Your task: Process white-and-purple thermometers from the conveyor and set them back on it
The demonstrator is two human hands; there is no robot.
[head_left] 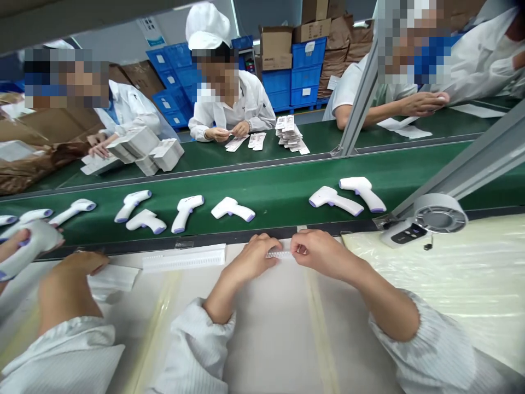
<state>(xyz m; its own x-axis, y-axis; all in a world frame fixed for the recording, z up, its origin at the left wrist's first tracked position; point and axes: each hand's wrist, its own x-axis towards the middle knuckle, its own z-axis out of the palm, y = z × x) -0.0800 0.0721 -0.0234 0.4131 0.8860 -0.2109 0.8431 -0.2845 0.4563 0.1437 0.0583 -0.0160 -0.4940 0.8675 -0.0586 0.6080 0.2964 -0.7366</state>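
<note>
White strip (pixel 281 255) sat between your two hands, at the far edge of the worktable (pixel 270 334), just short of the green belt (pixel 283 189). Your left hand (pixel 257 257) had thumb and fingers clamped on its left end. Your right hand (pixel 320 253) was at the other end, fingers curled in; couldn't tell if they gripped it. Hands near each other, not touching.

Left of your left hand, a longer white sheet (pixel 184 259) lay flat by the belt's dark edge, small marks in a row along it. On the belt: white thermometers (pixel 187 213) with purple trim, most of them ahead-left, two lying close together ahead-right.

Right of your right hand, a small grey fan (pixel 439 213) stood by the foot of a metal post (pixel 463 164). Yellowish plastic (pixel 463 279) covered the table there.

At the left edge, a co-worker's hand (pixel 14 243) held another thermometer. Across the belt, a person in a white cap (pixel 208 27) had both hands over paper slips (pixel 256 141); white boxes (pixel 137 145) were piled to that person's side.
</note>
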